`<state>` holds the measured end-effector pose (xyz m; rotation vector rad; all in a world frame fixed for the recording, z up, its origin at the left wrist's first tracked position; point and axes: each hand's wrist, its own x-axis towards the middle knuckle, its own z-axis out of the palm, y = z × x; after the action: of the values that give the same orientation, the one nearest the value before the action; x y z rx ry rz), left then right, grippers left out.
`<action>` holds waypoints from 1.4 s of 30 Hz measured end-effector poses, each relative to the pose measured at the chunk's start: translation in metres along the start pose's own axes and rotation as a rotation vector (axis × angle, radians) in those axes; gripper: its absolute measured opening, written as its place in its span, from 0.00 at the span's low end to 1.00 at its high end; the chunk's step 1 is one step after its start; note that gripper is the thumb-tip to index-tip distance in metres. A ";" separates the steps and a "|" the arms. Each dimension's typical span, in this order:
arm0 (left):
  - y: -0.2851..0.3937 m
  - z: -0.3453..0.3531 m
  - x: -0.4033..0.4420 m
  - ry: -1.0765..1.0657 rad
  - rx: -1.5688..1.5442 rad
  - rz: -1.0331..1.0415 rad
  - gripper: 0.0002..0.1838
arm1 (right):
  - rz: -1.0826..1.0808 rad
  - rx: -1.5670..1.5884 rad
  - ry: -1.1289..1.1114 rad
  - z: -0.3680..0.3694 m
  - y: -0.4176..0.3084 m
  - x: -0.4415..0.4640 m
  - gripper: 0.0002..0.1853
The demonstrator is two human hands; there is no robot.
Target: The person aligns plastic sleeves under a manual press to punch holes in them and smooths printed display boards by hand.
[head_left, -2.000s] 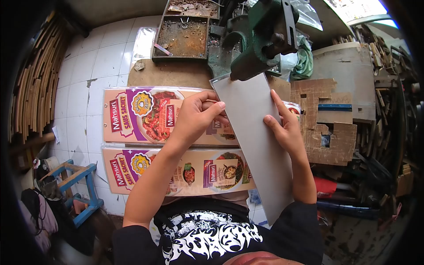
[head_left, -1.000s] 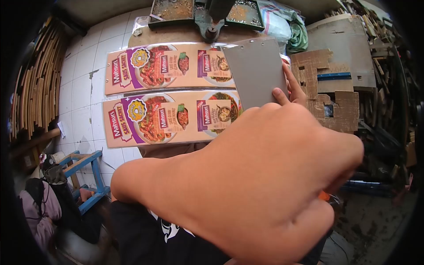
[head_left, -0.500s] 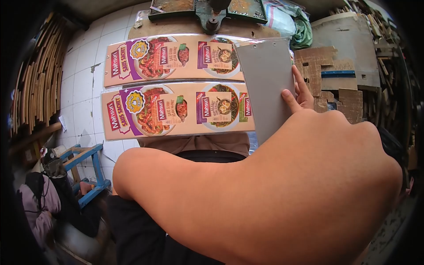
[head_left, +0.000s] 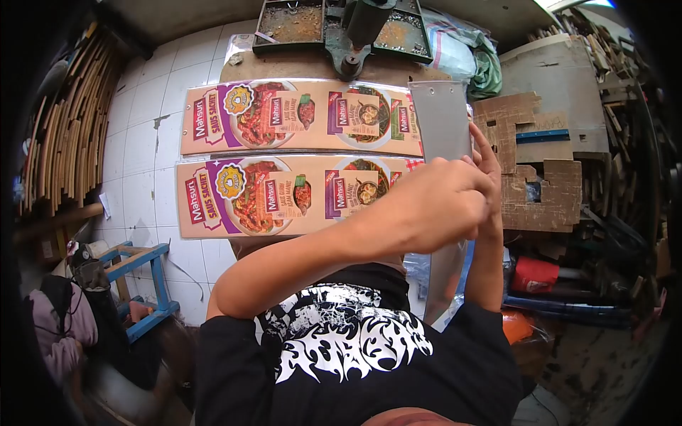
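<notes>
Two printed "Mahsuri Saus Sachet" display strips, an upper one [head_left: 249, 117] and a lower one [head_left: 195, 195], lie side by side in front of me. A plain grey strip [head_left: 439, 106] with small holes in its top edge runs crosswise over their right ends. My right hand [head_left: 490, 170] grips its right edge, index finger stretched along it. Reaching across from the left, my left hand [head_left: 440, 206] is closed in front of the grey strip, fingertips bunched beside my right hand. Whatever those fingertips hold is hidden.
Beyond the strips stands a dark metal press [head_left: 355, 42] between trays of small metal bits [head_left: 291, 25]. Scratched brown boards [head_left: 547, 192] lie to the right, below a plastic bag [head_left: 486, 67]. Stacked slats [head_left: 71, 128] and a blue frame [head_left: 153, 284] are at left.
My left hand has moved away from the camera, down to the grey strip beside my right hand. The view has shifted, showing more of my shirt and the press.
</notes>
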<state>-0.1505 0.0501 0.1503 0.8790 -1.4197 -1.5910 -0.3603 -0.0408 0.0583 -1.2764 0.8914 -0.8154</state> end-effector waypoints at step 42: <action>-0.088 -0.067 -0.093 0.773 -0.138 -0.014 0.14 | 0.864 1.256 -0.847 0.113 0.045 0.001 0.41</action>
<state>-0.0614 0.1093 0.0527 1.2398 -0.7450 -1.1379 -0.2578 0.0125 0.0208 0.0145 0.0581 0.0094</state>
